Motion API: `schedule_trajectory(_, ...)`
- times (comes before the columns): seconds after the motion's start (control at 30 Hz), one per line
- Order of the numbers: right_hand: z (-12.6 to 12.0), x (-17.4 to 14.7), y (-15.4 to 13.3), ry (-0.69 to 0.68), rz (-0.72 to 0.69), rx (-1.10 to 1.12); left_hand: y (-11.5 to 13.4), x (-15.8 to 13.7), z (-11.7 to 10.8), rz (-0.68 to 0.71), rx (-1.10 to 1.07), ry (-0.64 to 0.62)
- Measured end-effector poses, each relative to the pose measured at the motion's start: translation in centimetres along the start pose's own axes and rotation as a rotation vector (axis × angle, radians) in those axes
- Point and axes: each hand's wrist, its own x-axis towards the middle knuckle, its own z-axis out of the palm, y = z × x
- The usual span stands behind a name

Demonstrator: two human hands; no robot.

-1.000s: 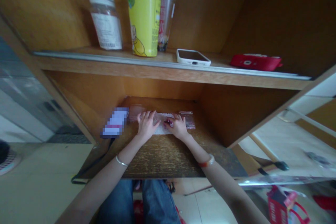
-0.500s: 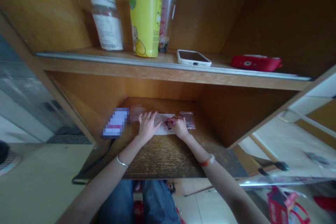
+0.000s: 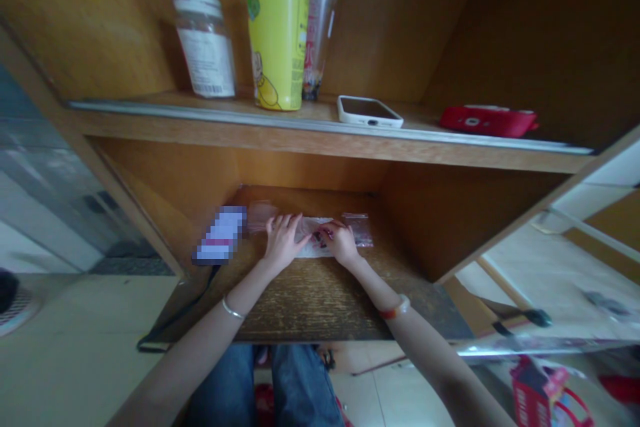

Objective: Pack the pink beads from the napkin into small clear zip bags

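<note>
On the worn wooden board of the lower compartment lies a whitish sheet [image 3: 314,251] with small dark and pink pieces [image 3: 320,236] on it. My left hand [image 3: 284,240] rests on the sheet's left part, palm down, fingers spread. My right hand [image 3: 343,242] is at its right part, fingers curled and pinched by the small pieces; what is between the fingertips is too small to make out. A clear plastic bag [image 3: 361,229] lies just right of my right hand. Another clear bag [image 3: 257,213] lies left of my left hand.
A phone with a blurred screen [image 3: 220,235] leans at the left, its dark strap [image 3: 193,303] trailing to the front edge. On the shelf above stand a white-capped jar [image 3: 205,47], a yellow bottle [image 3: 277,33], a clear tumbler [image 3: 320,20], a white-cased phone [image 3: 370,111] and a red case [image 3: 487,121].
My hands stay in nearly the same place; the right fingers shift very slightly at the small pieces. Nothing else visibly moves.
</note>
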Motion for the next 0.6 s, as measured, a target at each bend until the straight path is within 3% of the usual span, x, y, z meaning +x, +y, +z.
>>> schedule_trajectory(0.13, -0.3, -0.1, -0.6, 0.277, -0.042, 0.225, 0.2, 0.0, -0.1, 0.024, -0.025, 0.006)
schedule_trajectory(0.2, -0.3, -0.4, -1.1, 0.331, -0.074, 0.311, 0.3, 0.0, -0.1, 0.051, -0.046, -0.002)
schedule_trajectory(0.43, 0.3, -0.9, -2.2, 0.204, -0.247, 0.397, 0.1, -0.2, 0.2, 0.108, -0.074, -0.018)
schedule_trajectory(0.6, -0.1, -0.8, -2.1, 0.197, -0.328, 0.343, -0.3, 0.0, 0.7, 0.009, -0.164, 0.045)
